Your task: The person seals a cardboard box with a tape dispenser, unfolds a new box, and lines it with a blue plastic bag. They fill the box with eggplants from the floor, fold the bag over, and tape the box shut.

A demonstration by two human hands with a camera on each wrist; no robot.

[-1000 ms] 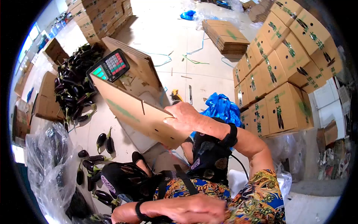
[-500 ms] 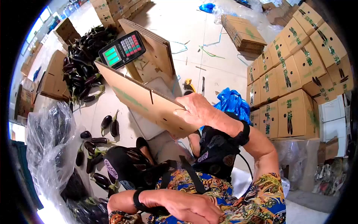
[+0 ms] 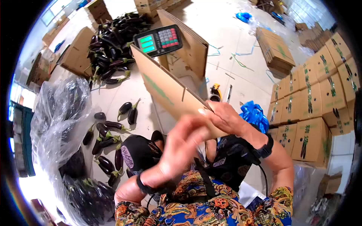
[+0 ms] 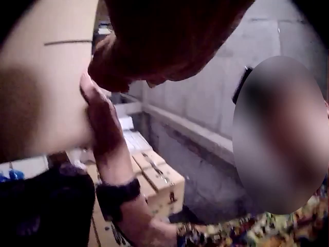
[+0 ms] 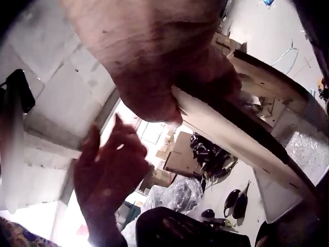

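Note:
A flat cardboard panel stands on edge, slanting, with a green smear and a slot. My right hand grips its near corner, thumb on the face towards me, also seen in the right wrist view. Blurred by motion, my left hand is raised just in front of that corner. Its fingers are loosely bent and hold nothing, as the left hand in the right wrist view shows. Behind the panel stand a digital scale display with lit green screens and a second stack of cardboard.
Loose eggplants lie on the floor at left, beside a clear plastic bag. A larger eggplant heap is farther back. Packed cartons are stacked at right. A blue plastic bag and a knife lie near my right arm.
My left hand has risen from the lap to the panel's near corner. My right hand keeps its grip on the panel. The head view has swung to the left.

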